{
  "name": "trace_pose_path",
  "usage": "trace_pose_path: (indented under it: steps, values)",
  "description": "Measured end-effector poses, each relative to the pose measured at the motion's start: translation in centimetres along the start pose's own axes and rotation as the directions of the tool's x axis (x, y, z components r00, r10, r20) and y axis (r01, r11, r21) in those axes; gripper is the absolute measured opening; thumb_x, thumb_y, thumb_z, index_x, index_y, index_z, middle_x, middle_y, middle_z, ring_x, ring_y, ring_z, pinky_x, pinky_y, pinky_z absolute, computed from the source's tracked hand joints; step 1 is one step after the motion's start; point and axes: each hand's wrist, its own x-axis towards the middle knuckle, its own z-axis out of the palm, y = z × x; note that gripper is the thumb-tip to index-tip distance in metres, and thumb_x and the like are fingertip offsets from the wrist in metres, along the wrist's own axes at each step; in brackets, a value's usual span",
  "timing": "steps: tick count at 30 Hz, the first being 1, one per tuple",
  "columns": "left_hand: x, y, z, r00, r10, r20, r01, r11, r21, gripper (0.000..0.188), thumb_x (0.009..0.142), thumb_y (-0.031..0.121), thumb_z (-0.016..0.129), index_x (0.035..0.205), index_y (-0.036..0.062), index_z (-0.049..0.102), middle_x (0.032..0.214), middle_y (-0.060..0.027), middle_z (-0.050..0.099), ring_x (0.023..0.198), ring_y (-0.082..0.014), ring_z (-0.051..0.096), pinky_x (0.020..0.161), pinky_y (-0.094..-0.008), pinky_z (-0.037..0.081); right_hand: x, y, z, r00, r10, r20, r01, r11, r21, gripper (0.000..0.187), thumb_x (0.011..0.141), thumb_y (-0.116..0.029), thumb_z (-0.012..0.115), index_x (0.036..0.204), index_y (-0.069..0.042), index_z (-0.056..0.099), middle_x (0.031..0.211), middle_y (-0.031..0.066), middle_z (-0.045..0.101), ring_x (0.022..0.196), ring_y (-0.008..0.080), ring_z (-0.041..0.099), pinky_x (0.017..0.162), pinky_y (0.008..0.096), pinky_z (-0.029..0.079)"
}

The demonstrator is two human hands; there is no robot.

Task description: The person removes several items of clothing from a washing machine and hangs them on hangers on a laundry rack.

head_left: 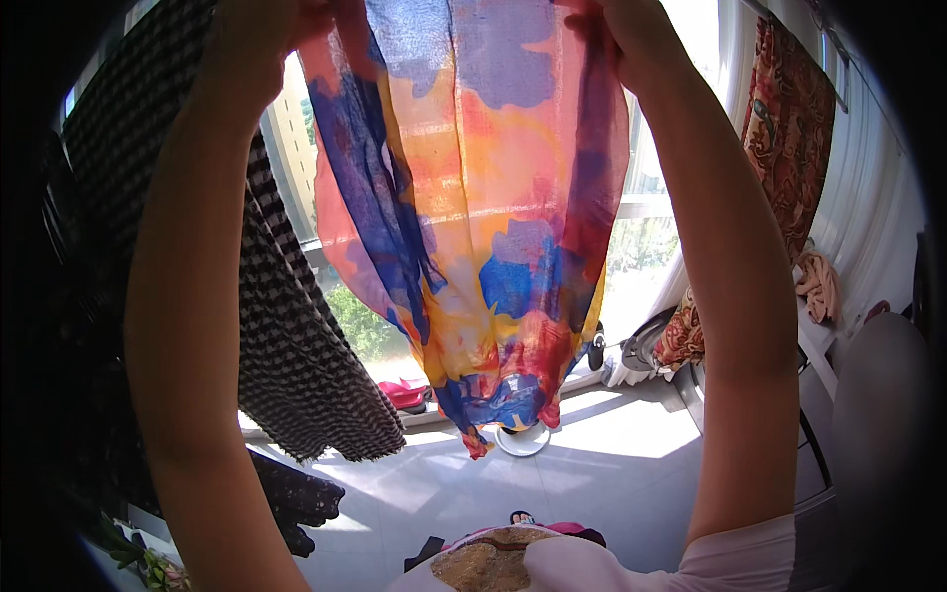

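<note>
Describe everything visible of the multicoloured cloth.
The cloth looks thin and sheer, blotched in blue, lavender, orange, yellow and pinkish red, with light showing through. It hangs spread between the left grip and right grip, falling in lengthwise folds to a narrower, bunched lower end. Behind it is a bright window; its top runs out of the picture.

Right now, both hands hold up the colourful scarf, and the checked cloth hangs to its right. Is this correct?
The side is wrong: in the head view, the checked cloth hangs to the left of the colourful scarf, which the left hand and right hand hold up.
</note>
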Motion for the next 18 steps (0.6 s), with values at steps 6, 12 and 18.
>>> trace_pose_path:
  steps: [6, 12, 18]
  values:
    - [5.6, 1.4, -1.0, 0.956, 0.252, -0.151, -0.228, 0.96, 0.159, 0.033, 0.085, 0.024, 0.06, 0.108, 0.0019, 0.056, 0.088, -0.0074, 0.062, 0.074, -0.0163, 0.057, 0.061, -0.0275, 0.049, 6.0, -4.6, 0.8, 0.909, -0.409, -0.073, 0.41, 0.912, -0.01, 0.015, 0.084, -0.01, 0.059, 0.094, 0.0, 0.054, 0.075, 0.0085, 0.058, 0.053, 0.0157, 0.052, 0.045, 0.0275, 0.044]
    - [6.7, 0.6, -4.2, 0.961, 0.251, -0.117, -0.192, 0.909, 0.37, 0.056, 0.078, 0.027, 0.07, 0.122, -0.0006, 0.049, 0.102, -0.0126, 0.062, 0.093, -0.0194, 0.06, 0.072, -0.0324, 0.052, 2.1, -3.7, 1.2, 0.982, -0.159, -0.099, 0.137, 0.97, -0.199, 0.042, 0.082, -0.017, 0.065, 0.112, 0.003, 0.045, 0.079, 0.0101, 0.058, 0.057, 0.0191, 0.055, 0.051, 0.0296, 0.048]
    - [-14.0, -7.2, 4.6, 0.994, 0.027, -0.107, 0.017, 0.92, 0.391, 0.068, 0.069, 0.027, 0.079, 0.119, -0.0014, 0.044, 0.103, -0.0119, 0.058, 0.089, -0.0184, 0.059, 0.079, -0.0307, 0.048, -18.0, 12.6, -7.2, 0.992, 0.121, 0.02, -0.087, 0.806, -0.585, 0.044, 0.076, -0.02, 0.068, 0.111, -0.002, 0.048, 0.091, 0.0143, 0.062, 0.084, 0.0283, 0.062, 0.077, 0.0373, 0.047]
